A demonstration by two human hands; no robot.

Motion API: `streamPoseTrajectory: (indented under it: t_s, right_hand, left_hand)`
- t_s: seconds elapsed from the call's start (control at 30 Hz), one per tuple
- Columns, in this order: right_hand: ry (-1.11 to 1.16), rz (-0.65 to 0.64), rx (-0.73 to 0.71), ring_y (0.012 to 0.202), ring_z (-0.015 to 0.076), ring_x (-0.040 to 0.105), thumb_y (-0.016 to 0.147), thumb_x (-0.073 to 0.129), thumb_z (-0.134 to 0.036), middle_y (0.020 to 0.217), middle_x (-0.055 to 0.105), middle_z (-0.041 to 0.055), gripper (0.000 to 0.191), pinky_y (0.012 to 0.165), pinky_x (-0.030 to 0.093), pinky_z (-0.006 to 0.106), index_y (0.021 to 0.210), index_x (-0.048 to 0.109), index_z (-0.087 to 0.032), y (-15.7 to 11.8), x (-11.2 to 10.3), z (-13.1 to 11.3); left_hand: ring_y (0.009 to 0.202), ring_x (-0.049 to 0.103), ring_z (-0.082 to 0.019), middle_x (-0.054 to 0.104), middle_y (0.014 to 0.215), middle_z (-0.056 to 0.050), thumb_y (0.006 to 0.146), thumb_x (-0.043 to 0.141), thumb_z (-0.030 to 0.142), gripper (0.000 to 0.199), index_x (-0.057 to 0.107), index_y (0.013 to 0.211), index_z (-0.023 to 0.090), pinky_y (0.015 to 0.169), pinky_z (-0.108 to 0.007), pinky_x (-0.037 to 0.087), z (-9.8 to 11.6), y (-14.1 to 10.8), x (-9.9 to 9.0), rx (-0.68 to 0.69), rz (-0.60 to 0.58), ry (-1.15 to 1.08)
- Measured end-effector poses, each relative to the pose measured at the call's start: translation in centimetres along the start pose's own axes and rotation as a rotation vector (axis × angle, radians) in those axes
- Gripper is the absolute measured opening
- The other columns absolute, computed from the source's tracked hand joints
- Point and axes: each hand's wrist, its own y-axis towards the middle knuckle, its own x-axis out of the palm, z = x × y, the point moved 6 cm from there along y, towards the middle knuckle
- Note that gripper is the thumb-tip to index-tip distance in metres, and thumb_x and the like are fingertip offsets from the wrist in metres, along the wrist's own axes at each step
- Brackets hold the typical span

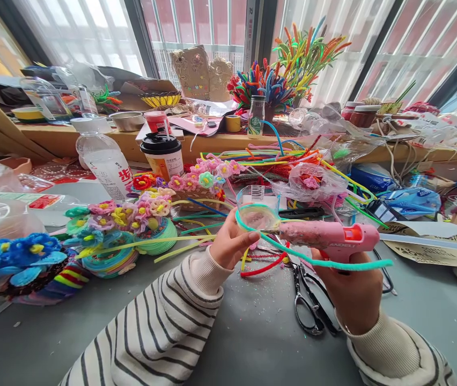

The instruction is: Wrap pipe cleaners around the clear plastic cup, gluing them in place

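My left hand (232, 241) is closed round the side of a clear plastic cup (258, 217). A turquoise pipe cleaner (333, 263) runs along the cup's rim, and its loose end stretches right, in front of my right hand. My right hand (353, 292) grips a pink glue gun (329, 236) by its handle. The gun's nozzle points left, at the cup's rim; whether it touches cannot be made out. Below the gun, black-handled scissors (309, 316) lie on the grey table (252, 343). A red pipe cleaner (263, 269) lies behind them.
Pots with fuzzy flowers (111, 252) stand at the left. Behind them are a water bottle (105, 161) and a lidded paper cup (164, 155). Many pipe cleaners (260, 153) are heaped behind my hands. Brown paper (433, 252) and a blue packet (411, 201) lie at the right.
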Motion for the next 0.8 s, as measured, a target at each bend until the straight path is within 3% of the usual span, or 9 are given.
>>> streamPoseTrajectory:
  t_s: [0.23,0.43,0.67,0.8]
  right_hand:
    - [-0.134,0.103,-0.125,0.057,0.0246,0.06,0.065,0.059,-0.05,0.061,0.065,0.0121,0.04,0.049,0.046,0.034,0.077,0.06,-0.012,0.12,-0.38,0.17]
    - [-0.172,0.092,-0.265,0.048,0.0214,0.061,0.065,0.061,-0.045,0.054,0.065,0.0098,0.034,0.042,0.046,0.029,0.071,0.064,-0.011,0.57,-0.66,-0.43]
    - [-0.219,0.124,-0.309,0.043,0.0176,0.057,0.065,0.062,-0.044,0.049,0.063,0.007,0.031,0.037,0.043,0.026,0.063,0.063,-0.013,0.4,-0.95,-0.48]
    - [-0.265,0.074,-0.334,0.036,0.0134,0.051,0.065,0.063,-0.044,0.04,0.058,0.003,0.031,0.034,0.04,0.023,0.056,0.062,-0.014,0.44,-0.85,-0.2]
  left_hand:
    - [0.098,0.058,-0.023,0.063,0.099,-0.006,0.045,0.08,0.022,0.064,0.049,0.101,0.019,0.078,-0.029,0.042,-0.1,0.17,-0.25,-0.004,-0.014,0.015]
    - [0.096,0.058,-0.023,0.063,0.1,-0.007,0.046,0.079,0.024,0.065,0.047,0.103,0.019,0.073,-0.028,0.043,-0.16,0.24,-0.32,-0.009,-0.03,0.039]
    - [0.095,0.059,-0.022,0.063,0.1,-0.006,0.047,0.079,0.023,0.065,0.047,0.103,0.019,0.074,-0.027,0.043,-0.13,0.21,-0.17,-0.005,-0.04,0.027]
    - [0.093,0.06,-0.021,0.063,0.099,-0.006,0.047,0.079,0.023,0.064,0.047,0.102,0.019,0.075,-0.027,0.044,-0.1,0.28,-0.16,-0.002,-0.044,0.015]
